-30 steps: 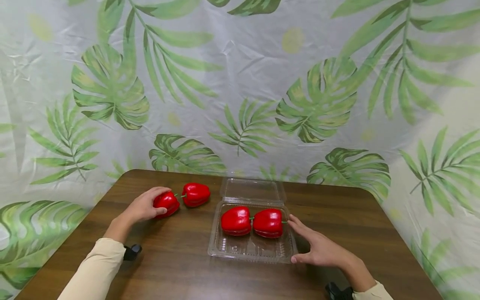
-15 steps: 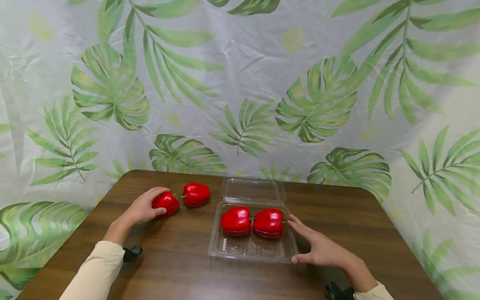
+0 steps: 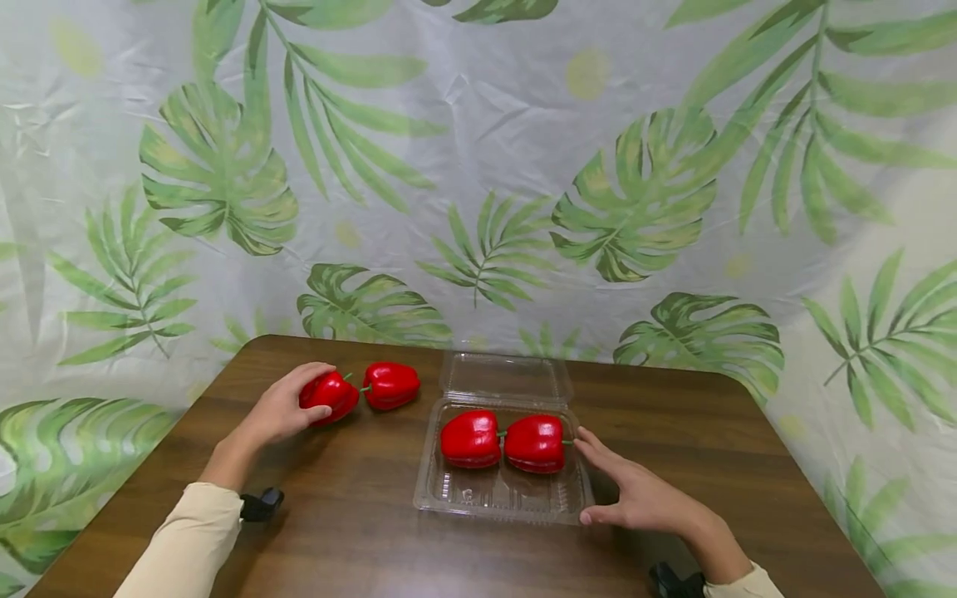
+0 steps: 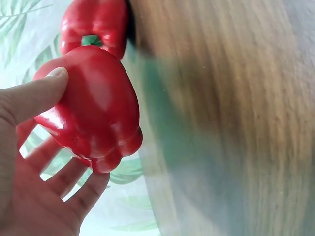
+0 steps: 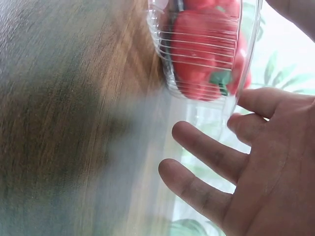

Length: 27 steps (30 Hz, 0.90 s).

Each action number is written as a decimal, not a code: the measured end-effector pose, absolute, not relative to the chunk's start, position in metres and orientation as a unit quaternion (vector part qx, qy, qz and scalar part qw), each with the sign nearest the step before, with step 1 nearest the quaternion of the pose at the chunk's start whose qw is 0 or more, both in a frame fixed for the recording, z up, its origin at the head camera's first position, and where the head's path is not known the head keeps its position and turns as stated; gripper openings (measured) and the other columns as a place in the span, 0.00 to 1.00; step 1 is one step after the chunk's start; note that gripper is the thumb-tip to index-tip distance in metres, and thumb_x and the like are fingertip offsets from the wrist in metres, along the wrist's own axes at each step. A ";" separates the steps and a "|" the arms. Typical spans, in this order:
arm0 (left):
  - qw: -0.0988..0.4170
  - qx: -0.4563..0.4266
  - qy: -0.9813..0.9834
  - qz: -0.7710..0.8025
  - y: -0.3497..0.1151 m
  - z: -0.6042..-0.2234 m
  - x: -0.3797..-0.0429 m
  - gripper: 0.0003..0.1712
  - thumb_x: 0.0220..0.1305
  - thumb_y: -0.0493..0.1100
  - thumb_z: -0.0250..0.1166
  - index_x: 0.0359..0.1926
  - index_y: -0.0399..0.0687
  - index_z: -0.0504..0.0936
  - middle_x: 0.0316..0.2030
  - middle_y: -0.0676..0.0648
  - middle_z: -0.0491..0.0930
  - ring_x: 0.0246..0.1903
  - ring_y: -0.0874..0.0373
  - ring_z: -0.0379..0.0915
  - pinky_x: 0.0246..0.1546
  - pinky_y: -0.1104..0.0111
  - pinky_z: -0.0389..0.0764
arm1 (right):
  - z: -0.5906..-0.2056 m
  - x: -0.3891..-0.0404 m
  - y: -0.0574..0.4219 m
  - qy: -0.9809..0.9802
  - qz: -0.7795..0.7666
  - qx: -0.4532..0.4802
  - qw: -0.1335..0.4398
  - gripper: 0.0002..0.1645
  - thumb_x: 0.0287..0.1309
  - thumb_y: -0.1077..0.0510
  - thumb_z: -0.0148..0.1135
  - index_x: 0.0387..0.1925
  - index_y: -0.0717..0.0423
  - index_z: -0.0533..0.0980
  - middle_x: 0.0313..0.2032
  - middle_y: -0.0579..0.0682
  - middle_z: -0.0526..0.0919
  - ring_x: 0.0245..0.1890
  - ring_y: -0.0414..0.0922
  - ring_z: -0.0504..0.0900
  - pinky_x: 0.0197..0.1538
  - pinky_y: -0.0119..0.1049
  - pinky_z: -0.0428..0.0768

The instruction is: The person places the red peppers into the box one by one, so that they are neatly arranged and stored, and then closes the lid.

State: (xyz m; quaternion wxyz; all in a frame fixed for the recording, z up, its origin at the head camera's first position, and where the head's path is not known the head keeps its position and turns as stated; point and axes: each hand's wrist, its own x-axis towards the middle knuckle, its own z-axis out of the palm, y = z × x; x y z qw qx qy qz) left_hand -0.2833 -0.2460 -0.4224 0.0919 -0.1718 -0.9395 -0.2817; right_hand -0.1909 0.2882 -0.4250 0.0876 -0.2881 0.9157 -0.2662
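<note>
My left hand (image 3: 282, 407) holds a red bell pepper (image 3: 331, 397) at the table's left, thumb on the near side and fingers round the far side. In the left wrist view this bell pepper (image 4: 101, 103) shows its lobed end toward the fingertips. Just right of it lies a second red bell pepper (image 3: 392, 385), its green stem pointing left. Two more bell peppers, a left one (image 3: 470, 438) and a right one (image 3: 535, 443), sit side by side in a clear plastic clamshell container (image 3: 478, 498). My right hand (image 3: 635, 490) rests at the container's right rim, fingers extended, thumb at the near corner.
The clamshell's lid (image 3: 505, 378) lies folded back toward the rear edge of the wooden table (image 3: 336, 531). Behind the table hangs a leaf-patterned cloth (image 3: 493, 149). Black straps with cameras show at both wrists.
My left hand has shifted slightly left and up with the bell pepper, which has turned a little so its stem points more upward. The right hand and container stay in place.
</note>
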 end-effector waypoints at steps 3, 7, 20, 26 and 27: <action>0.108 -0.168 -0.933 -0.300 -0.245 -0.419 -0.280 0.35 0.58 0.38 0.71 0.66 0.40 0.70 0.65 0.33 0.70 0.59 0.32 0.70 0.55 0.38 0.76 | -0.426 -0.189 0.288 0.915 -0.269 -0.286 0.095 0.59 0.55 0.36 0.68 0.76 0.61 0.53 0.78 0.63 0.49 0.72 0.67 0.61 0.62 0.63 0.73; 0.145 -0.181 -0.914 -0.333 -0.238 -0.412 -0.277 0.36 0.59 0.39 0.71 0.67 0.41 0.70 0.66 0.34 0.68 0.56 0.34 0.73 0.49 0.43 0.82 | -0.426 -0.189 0.288 0.917 -0.266 -0.283 0.094 0.58 0.55 0.37 0.68 0.76 0.62 0.53 0.78 0.63 0.49 0.72 0.67 0.62 0.61 0.64 0.72; 0.221 -0.285 -0.882 -0.303 -0.185 -0.373 -0.258 0.38 0.53 0.39 0.76 0.65 0.47 0.74 0.65 0.41 0.72 0.60 0.40 0.74 0.48 0.47 0.84 | -0.425 -0.192 0.286 0.917 -0.270 -0.271 0.112 0.59 0.55 0.35 0.67 0.77 0.60 0.52 0.79 0.60 0.46 0.74 0.64 0.60 0.64 0.66 0.70; 0.230 -0.335 -0.869 -0.284 -0.156 -0.359 -0.245 0.38 0.50 0.38 0.77 0.64 0.47 0.75 0.64 0.41 0.74 0.60 0.41 0.74 0.49 0.49 0.84 | -0.422 -0.192 0.286 0.915 -0.271 -0.276 0.113 0.59 0.56 0.37 0.68 0.76 0.61 0.52 0.78 0.62 0.47 0.73 0.66 0.60 0.63 0.67 0.69; 0.230 -0.344 -0.866 -0.281 -0.152 -0.357 -0.243 0.38 0.50 0.38 0.77 0.64 0.47 0.76 0.64 0.41 0.74 0.60 0.42 0.74 0.50 0.50 0.84 | -0.421 -0.191 0.286 0.915 -0.270 -0.277 0.111 0.58 0.56 0.38 0.68 0.76 0.61 0.52 0.78 0.63 0.47 0.73 0.67 0.60 0.63 0.67 0.69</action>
